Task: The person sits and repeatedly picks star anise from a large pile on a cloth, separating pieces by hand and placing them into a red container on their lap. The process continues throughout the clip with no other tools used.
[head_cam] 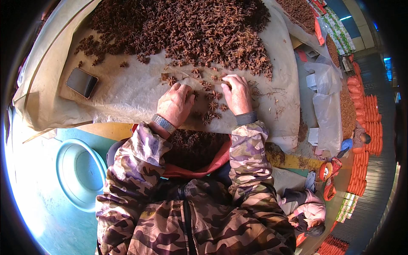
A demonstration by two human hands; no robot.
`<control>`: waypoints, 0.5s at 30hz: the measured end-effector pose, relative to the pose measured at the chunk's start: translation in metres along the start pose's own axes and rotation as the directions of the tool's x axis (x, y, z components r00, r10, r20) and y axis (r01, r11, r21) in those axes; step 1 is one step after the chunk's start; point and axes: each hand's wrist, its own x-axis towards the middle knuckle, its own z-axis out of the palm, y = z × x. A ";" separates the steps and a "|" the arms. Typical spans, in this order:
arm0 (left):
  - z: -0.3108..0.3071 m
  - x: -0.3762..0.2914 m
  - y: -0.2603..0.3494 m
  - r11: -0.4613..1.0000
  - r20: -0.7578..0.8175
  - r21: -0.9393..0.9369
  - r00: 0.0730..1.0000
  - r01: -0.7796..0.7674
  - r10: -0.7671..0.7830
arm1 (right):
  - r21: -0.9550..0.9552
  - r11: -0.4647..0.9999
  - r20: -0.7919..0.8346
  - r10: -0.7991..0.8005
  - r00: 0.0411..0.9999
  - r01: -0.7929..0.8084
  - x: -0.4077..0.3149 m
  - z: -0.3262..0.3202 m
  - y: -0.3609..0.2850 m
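A large heap of dried star anise (191, 32) lies on a pale plastic sheet (127, 92) in front of me. My left hand (174, 103), with a metal-banded watch (163, 123) on its wrist, rests low over the sheet with bent fingers beside a star anise pod (171, 80). Across from it, my right hand (236, 93) curls its fingers close to a few pods (217, 77) at the heap's near edge. Between the hands runs a loose line of star anise pods (213, 105). Whatever is under either hand's fingertips is hidden.
An open red sack (220, 156) of dark star anise sits against my lap. A dark phone-like rectangular object (82, 82) lies on the sheet at left. Below is a light-blue plastic basin (79, 172). At right are a seated person (309, 207), another person (360, 137) and stacked orange sacks (373, 124).
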 end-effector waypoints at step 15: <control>0.003 -0.002 -0.005 0.978 0.106 0.038 0.974 -0.205 0.200 | 0.208 0.963 0.228 0.122 0.966 -0.171 -0.041 -0.029 -0.032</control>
